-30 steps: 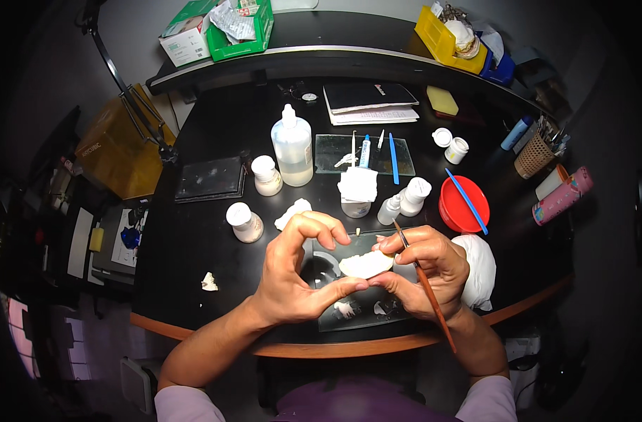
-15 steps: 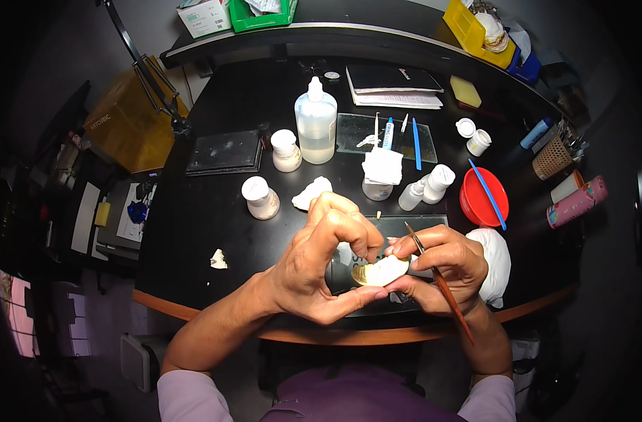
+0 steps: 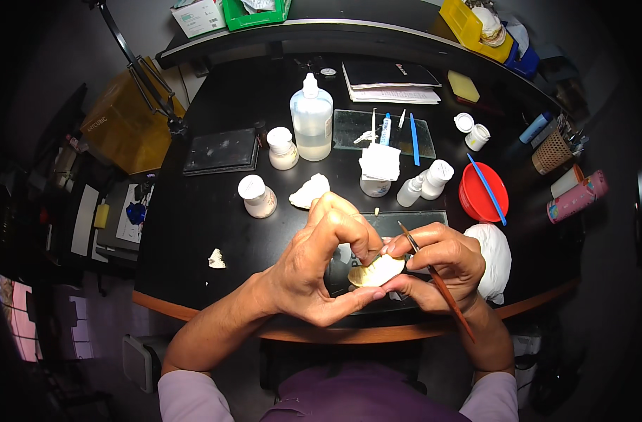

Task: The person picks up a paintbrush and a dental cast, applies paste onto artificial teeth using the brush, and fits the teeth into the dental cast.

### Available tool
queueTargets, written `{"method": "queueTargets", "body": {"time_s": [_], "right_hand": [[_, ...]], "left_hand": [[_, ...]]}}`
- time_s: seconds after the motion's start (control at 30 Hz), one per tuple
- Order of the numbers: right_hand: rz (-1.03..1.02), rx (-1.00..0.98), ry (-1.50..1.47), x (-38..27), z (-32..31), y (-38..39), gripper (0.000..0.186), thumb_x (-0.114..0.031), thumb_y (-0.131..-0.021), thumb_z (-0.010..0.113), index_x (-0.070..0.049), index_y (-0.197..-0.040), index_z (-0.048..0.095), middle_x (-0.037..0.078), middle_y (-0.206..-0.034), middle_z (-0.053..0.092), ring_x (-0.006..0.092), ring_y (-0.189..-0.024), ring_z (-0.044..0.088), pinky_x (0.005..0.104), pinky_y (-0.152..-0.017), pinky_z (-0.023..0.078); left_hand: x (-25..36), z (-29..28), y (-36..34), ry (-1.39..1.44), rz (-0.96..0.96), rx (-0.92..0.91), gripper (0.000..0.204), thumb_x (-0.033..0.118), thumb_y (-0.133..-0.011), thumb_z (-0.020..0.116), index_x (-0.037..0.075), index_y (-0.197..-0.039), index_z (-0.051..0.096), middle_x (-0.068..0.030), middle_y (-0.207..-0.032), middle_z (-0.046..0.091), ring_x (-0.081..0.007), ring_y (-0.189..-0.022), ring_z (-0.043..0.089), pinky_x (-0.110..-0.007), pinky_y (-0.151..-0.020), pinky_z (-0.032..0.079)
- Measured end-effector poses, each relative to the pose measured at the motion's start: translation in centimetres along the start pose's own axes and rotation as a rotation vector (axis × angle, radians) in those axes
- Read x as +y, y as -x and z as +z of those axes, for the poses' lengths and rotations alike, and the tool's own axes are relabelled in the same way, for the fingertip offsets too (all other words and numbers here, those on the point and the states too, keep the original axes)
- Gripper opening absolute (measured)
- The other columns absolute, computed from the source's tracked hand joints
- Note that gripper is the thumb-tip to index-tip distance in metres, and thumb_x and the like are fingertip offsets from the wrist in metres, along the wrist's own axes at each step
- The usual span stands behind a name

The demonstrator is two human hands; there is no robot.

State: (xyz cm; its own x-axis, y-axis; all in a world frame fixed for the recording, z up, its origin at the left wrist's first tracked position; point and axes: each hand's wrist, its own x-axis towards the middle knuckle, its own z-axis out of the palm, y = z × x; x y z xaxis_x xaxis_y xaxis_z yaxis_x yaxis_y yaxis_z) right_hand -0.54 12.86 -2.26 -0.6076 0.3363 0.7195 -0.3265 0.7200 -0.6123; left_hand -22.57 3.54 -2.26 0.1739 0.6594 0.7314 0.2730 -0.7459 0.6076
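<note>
A cream-white dental plaster cast point(image 3: 378, 272), brightly lit, is held up over the near edge of the desk. My left hand point(image 3: 321, 257) grips its left part, thumb beneath and curled fingers above. From the other side, my right hand point(image 3: 440, 267) pinches the cast's right end with thumb and fingertips. A thin brush point(image 3: 440, 285) with a reddish-brown handle also rests between the right fingers, its fine tip pointing up and away. The fingertips hide part of the cast's upper side. Below it lies a dark glass slab point(image 3: 405, 224).
Beyond the hands stand powder jars point(image 3: 256, 197), a large clear squeeze bottle point(image 3: 312, 119) and a small bottle point(image 3: 410, 191). A red bowl point(image 3: 475, 197) with a blue stick across it is at right, near a white cloth bundle point(image 3: 491, 264). Plaster pieces point(image 3: 311, 191) lie at left.
The cast has tilted slightly between my fingers. Both hands keep their grip, and the brush stays in the right hand. The whole view has shifted a little.
</note>
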Motion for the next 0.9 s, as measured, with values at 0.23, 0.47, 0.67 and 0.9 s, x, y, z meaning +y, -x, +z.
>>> {"method": "queueTargets", "body": {"time_s": [0.23, 0.47, 0.67, 0.9], "right_hand": [[-0.015, 0.001, 0.011, 0.0, 0.09, 0.01, 0.04, -0.011, -0.075, 0.097, -0.005, -0.099, 0.066, 0.015, -0.103, 0.077, 0.0255, -0.094, 0.079, 0.0313, -0.072, 0.065], [-0.018, 0.025, 0.017, 0.07, 0.32, 0.12, 0.04, -0.012, -0.076, 0.097, -0.005, -0.099, 0.065, 0.016, -0.102, 0.077, 0.0269, -0.094, 0.079, 0.0329, -0.073, 0.065], [-0.021, 0.046, 0.017, 0.09, 0.1, 0.03, 0.04, -0.009, -0.075, 0.097, -0.005, -0.099, 0.065, 0.016, -0.101, 0.077, 0.029, -0.095, 0.079, 0.0367, -0.078, 0.067], [-0.078, 0.079, 0.03, -0.01, -0.07, 0.12, 0.039, -0.006, -0.076, 0.095, -0.005, -0.101, 0.065, 0.018, -0.105, 0.076, 0.0313, -0.097, 0.079, 0.045, -0.091, 0.066]], "left_hand": [[0.03, 0.34, 0.21, 0.055, -0.048, 0.032, 0.049, 0.012, -0.076, 0.091, 0.01, -0.106, 0.052, -0.0042, -0.094, 0.068, -0.0225, -0.093, 0.057, -0.038, -0.09, 0.039], [-0.05, 0.4, 0.14, 0.021, -0.028, 0.08, 0.05, 0.011, -0.073, 0.092, 0.01, -0.102, 0.052, -0.0036, -0.092, 0.07, -0.0204, -0.088, 0.058, -0.036, -0.084, 0.041], [-0.25, 0.36, -0.25, -0.048, 0.049, 0.133, 0.055, 0.016, -0.072, 0.096, 0.009, -0.105, 0.052, -0.0059, -0.097, 0.068, -0.0204, -0.089, 0.06, -0.035, -0.083, 0.044], [-0.79, 0.14, 0.0, -0.031, -0.135, 0.054, 0.083, 0.029, -0.064, 0.103, 0.0, -0.125, 0.056, -0.0133, -0.11, 0.065, -0.0222, -0.095, 0.067, -0.034, -0.078, 0.054]]}}
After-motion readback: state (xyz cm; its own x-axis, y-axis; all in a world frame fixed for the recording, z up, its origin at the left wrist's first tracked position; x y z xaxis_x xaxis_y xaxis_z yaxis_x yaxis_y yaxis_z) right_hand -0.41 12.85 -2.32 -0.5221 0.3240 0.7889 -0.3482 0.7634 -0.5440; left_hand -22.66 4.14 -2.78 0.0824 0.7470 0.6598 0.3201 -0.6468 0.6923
